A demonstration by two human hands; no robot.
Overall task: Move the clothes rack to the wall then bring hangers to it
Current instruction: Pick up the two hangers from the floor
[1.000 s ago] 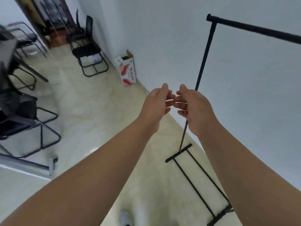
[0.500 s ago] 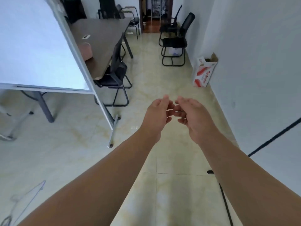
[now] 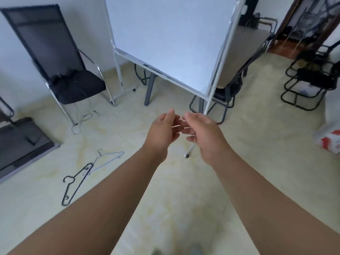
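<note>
Blk hanger (image 3: 76, 184), pale blue hanger (image 3: 108, 159); cream marbled floor (image 3: 257, 162); blk chair (image 3: 60, 57).

Bare floor (image 3: 184, 208) lies open between the empty hands and two hangers (image 3: 86, 173) lower left. A whiteboard (image 3: 169, 37) and chair (image 3: 73, 78) stand beyond.

No legible text; red-white box (image 3: 329, 144) print too blurred.
</note>
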